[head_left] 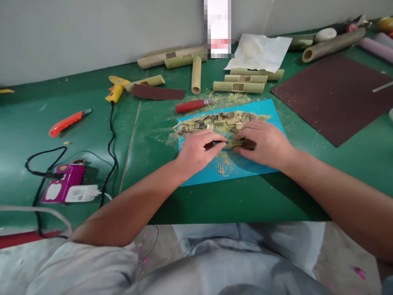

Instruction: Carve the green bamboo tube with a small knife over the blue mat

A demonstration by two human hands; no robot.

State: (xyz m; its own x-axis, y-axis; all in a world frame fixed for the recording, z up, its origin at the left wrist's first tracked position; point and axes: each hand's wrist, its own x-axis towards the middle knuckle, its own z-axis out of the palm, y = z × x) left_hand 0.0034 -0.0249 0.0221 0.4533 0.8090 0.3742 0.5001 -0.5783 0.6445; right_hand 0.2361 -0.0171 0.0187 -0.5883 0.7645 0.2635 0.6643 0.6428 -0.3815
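Note:
Over a blue mat (202, 176), a short bamboo tube (235, 143) lies crosswise between my two hands. My left hand (196, 151) is closed around its left end, thumb and fingertips meeting near the tube's middle. A small dark edge shows at those fingertips, too small to make out. My right hand (265, 141) grips the right end, fingers behind and thumb in front. My palms and fingers cover much of the tube. Bamboo chips and shavings (229, 116) are heaped just behind my hands, and a few thin curls (224, 168) lie in front.
A red-handled knife (190, 106) lies behind the mat. Bamboo tubes with cut slots (238, 87) and white paper (258, 53) are farther back. Left are a yellow glue gun (116, 90), orange cutter (67, 123) and purple power strip (64, 182) with cords. Brown sandpaper (334, 98) spreads at right.

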